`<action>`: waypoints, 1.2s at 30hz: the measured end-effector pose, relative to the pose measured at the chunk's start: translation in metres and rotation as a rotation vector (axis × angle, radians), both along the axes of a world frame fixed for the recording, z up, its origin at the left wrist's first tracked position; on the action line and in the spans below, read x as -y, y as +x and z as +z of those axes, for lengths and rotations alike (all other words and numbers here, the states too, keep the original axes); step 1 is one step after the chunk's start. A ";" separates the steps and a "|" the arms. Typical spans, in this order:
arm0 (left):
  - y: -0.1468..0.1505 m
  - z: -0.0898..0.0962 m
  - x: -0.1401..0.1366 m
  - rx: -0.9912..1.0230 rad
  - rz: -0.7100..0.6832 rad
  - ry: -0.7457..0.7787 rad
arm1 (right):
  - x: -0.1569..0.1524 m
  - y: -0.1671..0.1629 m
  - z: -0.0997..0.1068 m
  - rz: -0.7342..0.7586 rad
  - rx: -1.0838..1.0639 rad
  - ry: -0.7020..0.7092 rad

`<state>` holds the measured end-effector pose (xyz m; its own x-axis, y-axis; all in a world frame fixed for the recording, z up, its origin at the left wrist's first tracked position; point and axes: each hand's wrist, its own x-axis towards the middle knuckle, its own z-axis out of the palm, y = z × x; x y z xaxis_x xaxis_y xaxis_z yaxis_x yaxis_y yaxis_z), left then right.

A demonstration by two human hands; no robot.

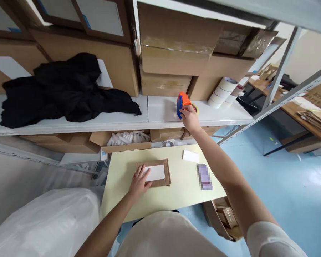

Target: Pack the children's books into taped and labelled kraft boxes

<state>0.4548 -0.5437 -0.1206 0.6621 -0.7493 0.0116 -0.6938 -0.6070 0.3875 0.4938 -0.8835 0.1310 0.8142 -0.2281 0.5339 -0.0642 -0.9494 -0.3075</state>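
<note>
A small flat cardboard box (167,173) with a white label (156,172) lies on the pale yellow table (182,198). My left hand (139,181) rests on the box's left part, fingers spread flat over its top and the label's edge. Up on the white shelf, my right hand (190,117) is closed around a blue and orange tape dispenser (184,99). Its handle is partly hidden by my fingers. On the table's right side are a white card (190,156) and a blurred purple item (204,176).
Tape rolls (221,93) stand on the shelf to the right, and black cloth (69,91) lies on its left. Large cartons (176,35) fill the back. Beneath the shelf edge sits an open box (130,145) of white pieces. An open carton (216,221) stands on the floor.
</note>
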 end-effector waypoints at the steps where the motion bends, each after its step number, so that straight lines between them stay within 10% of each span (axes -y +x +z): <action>1: -0.002 0.000 -0.001 -0.019 0.008 -0.007 | 0.006 0.014 -0.004 0.006 -0.041 -0.015; 7: -0.010 -0.003 -0.014 -0.145 0.059 -0.193 | 0.024 0.045 -0.012 0.087 -0.116 -0.057; 12: -0.024 -0.013 -0.031 -0.273 0.315 -0.314 | 0.023 0.000 -0.024 0.165 -0.054 -0.080; 16: -0.037 -0.023 -0.040 -0.483 0.536 -0.371 | 0.001 -0.091 -0.105 0.083 -0.062 0.278; 21: -0.043 -0.026 -0.039 -0.716 0.578 -0.342 | -0.065 -0.194 -0.236 0.185 -0.813 0.871; 24: -0.043 -0.023 -0.032 -0.835 0.639 -0.448 | -0.104 -0.207 -0.269 0.261 -0.857 1.005; 36: -0.028 0.026 -0.023 -0.534 0.506 -0.426 | -0.128 -0.197 -0.221 -0.036 -0.550 0.995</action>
